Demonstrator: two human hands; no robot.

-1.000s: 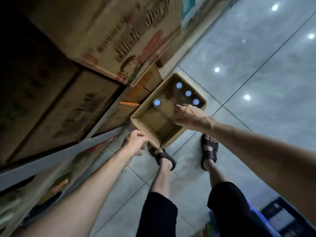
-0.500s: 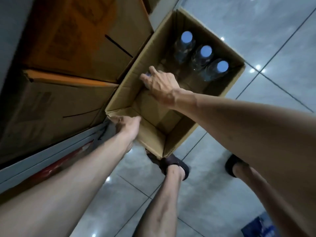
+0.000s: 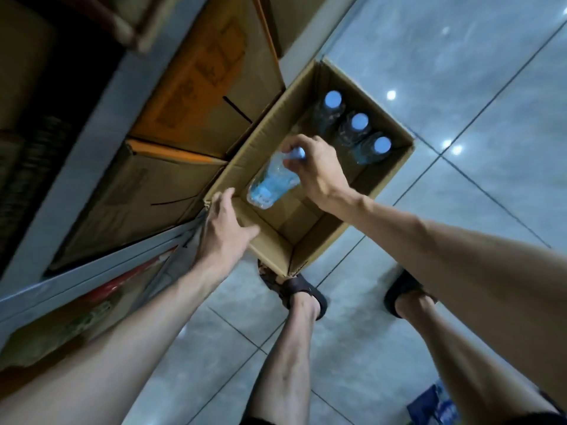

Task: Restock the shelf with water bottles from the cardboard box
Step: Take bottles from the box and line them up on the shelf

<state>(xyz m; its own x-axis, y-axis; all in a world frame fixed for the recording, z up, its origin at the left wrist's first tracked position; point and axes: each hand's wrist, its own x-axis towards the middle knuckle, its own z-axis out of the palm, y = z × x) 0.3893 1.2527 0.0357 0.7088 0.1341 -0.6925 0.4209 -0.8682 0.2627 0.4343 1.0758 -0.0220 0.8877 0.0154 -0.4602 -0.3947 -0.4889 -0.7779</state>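
Note:
An open cardboard box [image 3: 270, 243] stands on the tiled floor beside the shelf. Three upright water bottles [image 3: 356, 124] with pale blue caps stand in a row at its far end. My right hand [image 3: 319, 170] grips the cap end of a fourth water bottle [image 3: 270, 185] with a blue label, which is tilted and lifted above the box's bottom. My left hand [image 3: 224, 231] rests with spread fingers on the box's near left corner.
A grey metal shelf [image 3: 92, 268] runs along the left, stacked with closed cardboard cartons [image 3: 196, 87]. My sandalled feet [image 3: 303, 289] stand just behind the box. A blue pack [image 3: 435, 406] lies at the bottom right. Glossy floor tiles [image 3: 460, 72] stretch to the right.
My right hand has taken hold of a bottle by its cap end and lifted it, tilted, in the box. My left hand moved onto the box's near corner. The camera has come closer.

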